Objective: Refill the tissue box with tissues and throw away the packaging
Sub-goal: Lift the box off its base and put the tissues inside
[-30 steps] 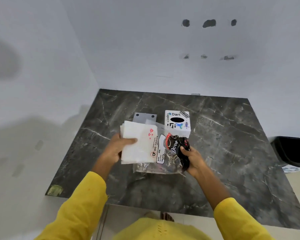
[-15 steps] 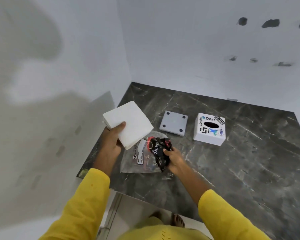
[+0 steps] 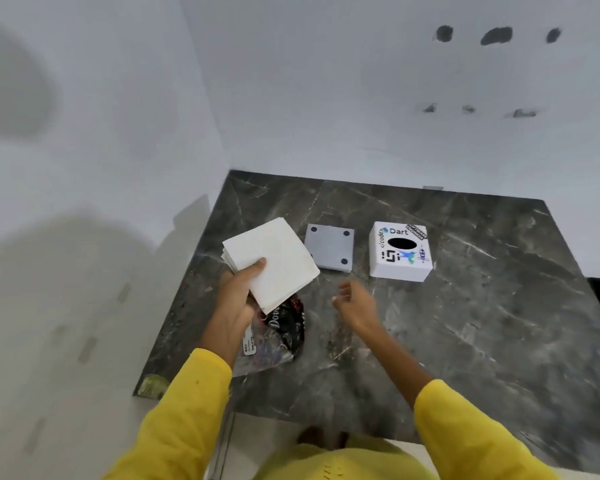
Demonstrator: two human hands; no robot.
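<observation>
Head view: left hand gripping stack of white tissues, thumb on top, stack held tilted above worktop. Right hand empty, fingers loosely curled and apart, hovering over worktop between packaging and tissue box, touching nothing. Crumpled plastic packaging lying on worktop under and just below left hand, partly hidden by tissues and wrist; clear film with dark printed part and white label. Grey square base plate flat on worktop just right of tissue stack, dark round feet at corners facing up. White tissue box standing right of plate, apart from it, dark oval slot on top, stickers around slot. Yellow sleeves on both arms. Pale walls behind and left of worktop.
</observation>
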